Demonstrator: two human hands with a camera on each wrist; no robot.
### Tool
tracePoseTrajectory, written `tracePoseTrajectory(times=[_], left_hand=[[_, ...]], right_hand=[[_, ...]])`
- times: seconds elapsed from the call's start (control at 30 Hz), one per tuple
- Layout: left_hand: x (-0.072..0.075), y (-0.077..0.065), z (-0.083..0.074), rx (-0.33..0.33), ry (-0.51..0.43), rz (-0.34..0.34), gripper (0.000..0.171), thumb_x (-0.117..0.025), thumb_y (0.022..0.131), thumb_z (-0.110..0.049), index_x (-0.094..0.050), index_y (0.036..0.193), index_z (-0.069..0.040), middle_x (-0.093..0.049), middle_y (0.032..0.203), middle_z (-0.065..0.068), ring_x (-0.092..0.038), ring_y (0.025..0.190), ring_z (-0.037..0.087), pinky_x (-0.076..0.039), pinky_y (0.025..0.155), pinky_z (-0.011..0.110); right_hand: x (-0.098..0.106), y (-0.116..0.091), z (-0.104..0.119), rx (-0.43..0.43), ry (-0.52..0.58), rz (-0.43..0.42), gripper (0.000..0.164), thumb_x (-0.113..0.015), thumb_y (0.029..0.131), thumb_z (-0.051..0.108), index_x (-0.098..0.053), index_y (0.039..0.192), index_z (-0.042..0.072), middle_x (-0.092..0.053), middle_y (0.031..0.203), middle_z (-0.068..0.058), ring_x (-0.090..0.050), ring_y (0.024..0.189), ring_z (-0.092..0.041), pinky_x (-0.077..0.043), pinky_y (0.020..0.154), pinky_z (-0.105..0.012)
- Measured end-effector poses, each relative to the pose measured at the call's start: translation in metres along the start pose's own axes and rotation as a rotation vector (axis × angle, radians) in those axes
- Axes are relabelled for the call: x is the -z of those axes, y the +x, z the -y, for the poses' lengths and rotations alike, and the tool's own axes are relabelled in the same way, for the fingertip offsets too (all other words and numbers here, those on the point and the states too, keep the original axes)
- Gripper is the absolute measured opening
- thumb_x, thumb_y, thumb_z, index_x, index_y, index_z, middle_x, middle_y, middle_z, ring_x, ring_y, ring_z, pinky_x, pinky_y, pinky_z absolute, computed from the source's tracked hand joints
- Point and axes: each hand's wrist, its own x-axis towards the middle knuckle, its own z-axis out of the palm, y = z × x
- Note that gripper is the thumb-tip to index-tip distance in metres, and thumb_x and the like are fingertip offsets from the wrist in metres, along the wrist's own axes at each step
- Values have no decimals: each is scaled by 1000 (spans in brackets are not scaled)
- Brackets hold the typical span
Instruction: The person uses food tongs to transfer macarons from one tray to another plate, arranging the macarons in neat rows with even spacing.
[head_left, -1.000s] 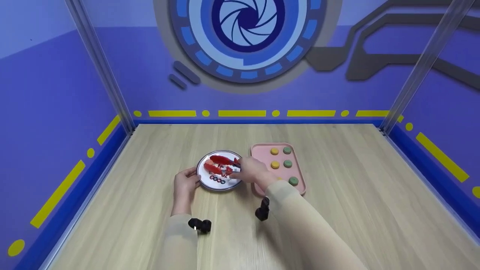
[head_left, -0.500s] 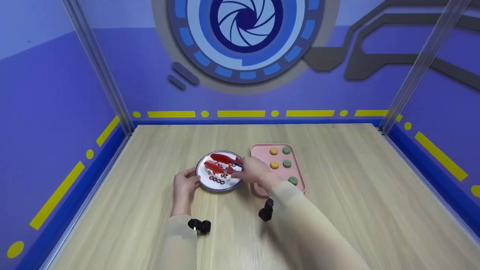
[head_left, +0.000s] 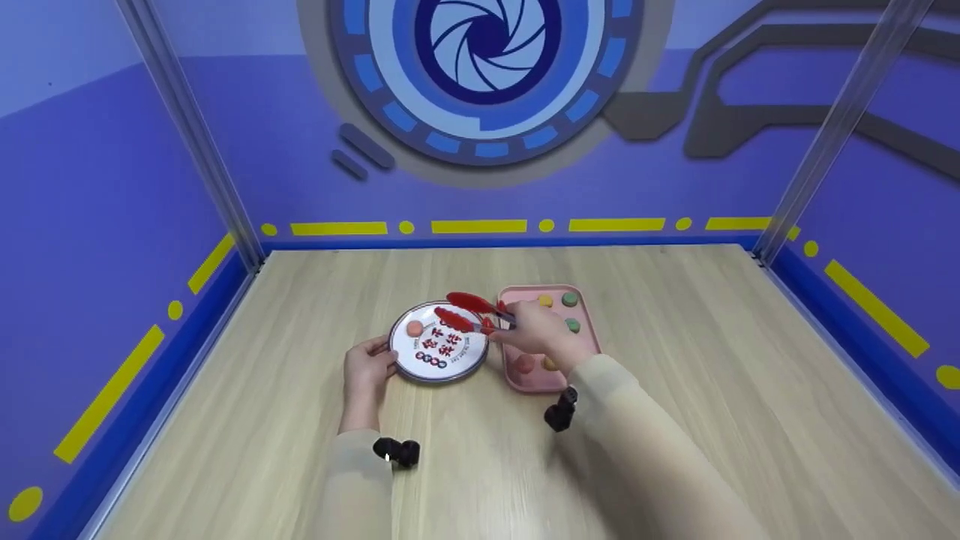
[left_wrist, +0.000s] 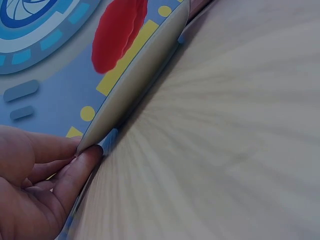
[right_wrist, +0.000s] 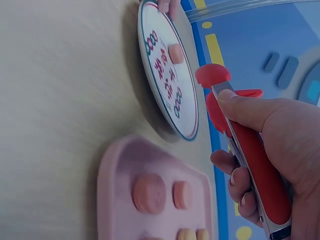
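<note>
My left hand (head_left: 366, 369) pinches the left rim of a round white plate (head_left: 471, 358) with red writing and a dark edge. In the left wrist view, thumb and fingers (left_wrist: 75, 175) grip that rim, and the plate is seen from below its edge. One pink macaron (head_left: 415, 328) lies on the plate's left part. My right hand (head_left: 541, 330) holds metal tongs (head_left: 469, 302) with red tips and red grips. The tong tips are spread over the plate's right side, with nothing between them. In the right wrist view, the thumb lies along one tong arm.
Right beside the plate is a pink tray (head_left: 511, 292) bearing several macarons in yellow, green (head_left: 570, 298) and pink (head_left: 524, 364); my right hand and forearm cover part of it. Blue-purple walls enclose the wooden table (head_left: 315, 300) at the back and sides.
The tongs have moved right and opened wider, away from the pink macaron, which now lies uncovered on the plate. My right hand has shifted over the tray; my left hand stays at the rim.
</note>
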Motion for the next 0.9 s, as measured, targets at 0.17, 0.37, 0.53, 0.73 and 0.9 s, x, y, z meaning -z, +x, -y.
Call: tracePoseTrajectory(times=[0.17,0.37,0.53,0.73,0.9], left_hand=[[0,2,-1,10,31,-11,47,-56,96,11,-51,143,12,-58,139,32,-64,118,32,-62,89,29],[0,2,-2,19,54,-17,46,-56,97,9,-52,143,10,-58,138,31,-63,117,30,-62,88,28],[0,2,-1,9,32,-13,46,-56,97,10,-51,143,12,-58,138,32,-64,115,31,-61,82,23],[1,3,-2,7,48,-13,46,-57,97,9,-52,143,11,-58,138,32,-65,112,28,-60,78,20],[1,3,-1,16,43,-9,46,-57,97,10,-52,142,11,-58,138,32,-65,111,29,-61,79,21]], right_hand=[[15,1,-15,92,-48,-32,29,-81,90,35,-73,109,14,-69,87,-4,-57,73,-19,-44,65,-28],[33,0,-37,148,-21,-53,33,-82,88,34,-72,113,15,-71,94,-5,-60,79,-20,-48,72,-30],[47,-1,-55,122,-23,-47,40,-79,91,30,-68,122,8,-71,103,-9,-60,88,-24,-50,78,-34],[60,-4,-75,18,-74,-39,56,-76,93,32,-60,137,0,-69,123,-19,-62,106,-30,-55,101,-48],[69,-6,-90,-81,-82,-41,65,-78,91,37,-58,139,-1,-67,128,-20,-60,112,-33,-51,107,-52]])
